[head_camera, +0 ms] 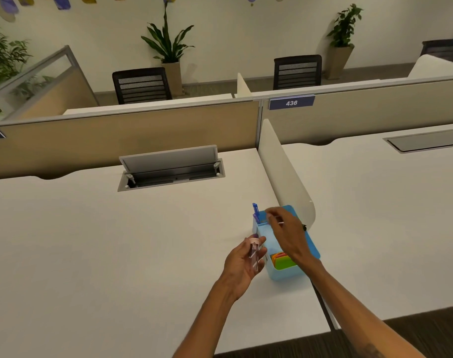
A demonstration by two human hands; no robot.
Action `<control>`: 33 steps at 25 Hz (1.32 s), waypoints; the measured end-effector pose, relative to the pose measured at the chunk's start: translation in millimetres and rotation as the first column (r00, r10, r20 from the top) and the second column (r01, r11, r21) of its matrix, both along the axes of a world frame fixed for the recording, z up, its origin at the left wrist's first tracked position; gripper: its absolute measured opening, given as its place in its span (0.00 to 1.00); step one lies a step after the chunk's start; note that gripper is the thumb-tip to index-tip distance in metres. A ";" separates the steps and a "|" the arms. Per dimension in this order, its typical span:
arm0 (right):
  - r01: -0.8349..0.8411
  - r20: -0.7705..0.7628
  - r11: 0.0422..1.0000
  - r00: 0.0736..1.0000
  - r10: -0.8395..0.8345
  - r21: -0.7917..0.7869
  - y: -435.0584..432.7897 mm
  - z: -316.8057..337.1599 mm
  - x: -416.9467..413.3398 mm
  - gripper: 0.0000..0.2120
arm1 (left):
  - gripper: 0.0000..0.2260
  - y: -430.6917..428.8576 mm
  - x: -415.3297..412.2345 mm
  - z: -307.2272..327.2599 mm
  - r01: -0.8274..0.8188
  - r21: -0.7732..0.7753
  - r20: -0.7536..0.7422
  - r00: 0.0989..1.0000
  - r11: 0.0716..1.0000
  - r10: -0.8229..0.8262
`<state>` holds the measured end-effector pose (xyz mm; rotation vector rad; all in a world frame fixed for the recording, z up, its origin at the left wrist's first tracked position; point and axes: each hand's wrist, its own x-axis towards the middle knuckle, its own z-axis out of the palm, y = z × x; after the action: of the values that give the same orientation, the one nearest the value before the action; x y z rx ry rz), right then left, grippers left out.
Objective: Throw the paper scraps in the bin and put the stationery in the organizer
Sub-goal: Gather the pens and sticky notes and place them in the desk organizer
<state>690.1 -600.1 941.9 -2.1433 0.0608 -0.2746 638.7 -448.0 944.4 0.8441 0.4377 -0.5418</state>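
A light blue desk organizer [277,273] stands on the white desk beside the curved divider. Two blue pens [255,211] stick up from its far compartment. Orange and green sticky notes [285,262] fill its near compartment. My left hand [242,262] holds a small clear pink item [254,251], perhaps a pen or stapler, just left of the organizer. My right hand [285,231] hovers over the organizer's middle and pinches a thin whitish item [279,221], too small to name. No paper scraps or bin are in view.
A white curved divider [285,171] separates this desk from the one to the right. An open cable hatch [171,167] is set into the desk [91,241] at the back. Partition panels, chairs and potted plants stand beyond.
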 end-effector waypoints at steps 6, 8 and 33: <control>-0.149 -0.168 0.987 0.973 0.158 0.067 9.2 0.3 -39.0 0.12 | 0.16 -7.0 -1.0 -11.1 0.050 0.074 0.104 0.993 0.996 -0.057; -0.218 -0.233 0.970 0.943 0.238 0.108 4.2 1.5 -45.7 0.11 | 0.17 -8.2 -0.6 -11.4 0.072 0.089 0.138 0.987 0.993 -0.084; -0.020 -0.341 0.881 0.926 -0.162 -0.473 -85.4 -34.6 -57.8 0.12 | 0.06 8.5 -26.0 -45.2 0.020 0.780 0.155 0.962 0.625 -0.224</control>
<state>632.3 -685.5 907.3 -2.6609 0.3255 0.0968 612.7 -439.5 899.2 1.7827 0.3867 -0.3519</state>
